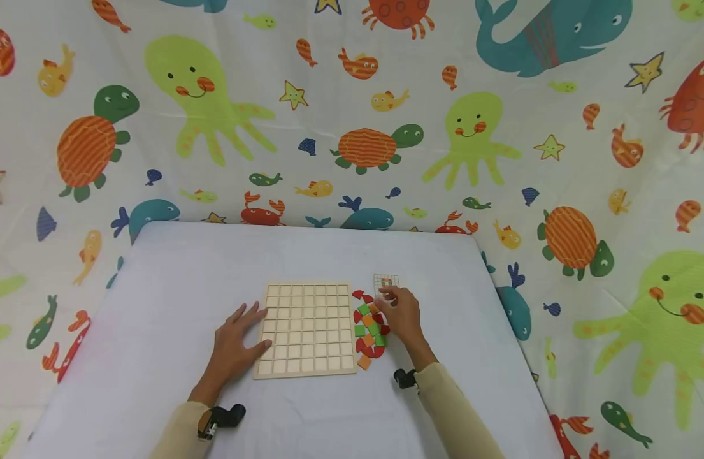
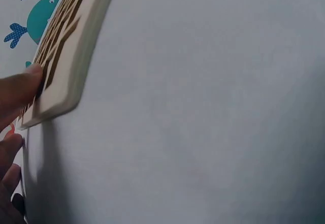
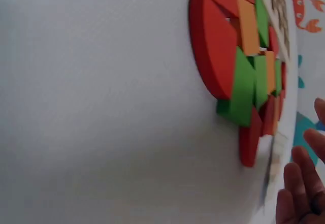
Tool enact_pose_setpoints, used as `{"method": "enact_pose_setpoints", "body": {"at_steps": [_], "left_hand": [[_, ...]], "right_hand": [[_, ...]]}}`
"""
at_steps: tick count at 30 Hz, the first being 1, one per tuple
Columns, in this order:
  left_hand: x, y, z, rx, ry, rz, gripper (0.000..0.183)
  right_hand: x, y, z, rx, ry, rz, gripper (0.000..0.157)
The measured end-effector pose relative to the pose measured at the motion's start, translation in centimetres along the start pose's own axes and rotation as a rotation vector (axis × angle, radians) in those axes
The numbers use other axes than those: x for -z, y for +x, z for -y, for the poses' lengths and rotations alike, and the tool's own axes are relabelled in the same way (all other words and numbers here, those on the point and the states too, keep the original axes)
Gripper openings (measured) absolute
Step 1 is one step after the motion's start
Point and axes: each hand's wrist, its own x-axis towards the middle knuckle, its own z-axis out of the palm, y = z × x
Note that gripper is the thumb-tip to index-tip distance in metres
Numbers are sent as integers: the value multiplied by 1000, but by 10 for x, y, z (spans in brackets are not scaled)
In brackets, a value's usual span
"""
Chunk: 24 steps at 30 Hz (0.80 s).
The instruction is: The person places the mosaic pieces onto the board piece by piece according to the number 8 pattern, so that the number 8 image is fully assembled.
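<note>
A square wooden board (image 1: 307,329) with a grid of shallow compartments lies on the table, its cells bare. At its left side rests my left hand (image 1: 232,341), fingers spread, thumb touching the rim; in the left wrist view the thumb (image 2: 23,89) lies on the board's edge. My right hand (image 1: 404,313) hovers by a small grid card (image 1: 388,278) with a coloured pattern, covering its lower part. In the right wrist view its fingers (image 3: 299,183) are loosely bent with nothing seen in them. Red rounded pieces (image 3: 213,46) and green and orange square blocks (image 3: 249,26) are bunched below that hand.
The block pile sits against the board's right side, with one orange block (image 1: 364,362) at its near end. A white cloth covers the table (image 1: 306,417). Behind it hangs a curtain (image 1: 306,64) printed with sea animals.
</note>
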Motion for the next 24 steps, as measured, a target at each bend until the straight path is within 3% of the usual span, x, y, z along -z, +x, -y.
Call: {"method": "enact_pose_setpoints", "body": {"at_steps": [5,13,20,24], "left_hand": [[-3,-3,3,11,-2,3,69],[-3,-4,4,36,-12,20,70],[-4,-6,4,26,-5,-1,69],[-5,-6,2,18,5,-6,68]], "right_hand": [[-19,11,1,-69,-72,34,27],[-31,18,6,-79,-147,20,18],[-32,20,9,-60,-80,72,15],[-30,18,9,-45,-16,52,12]]}}
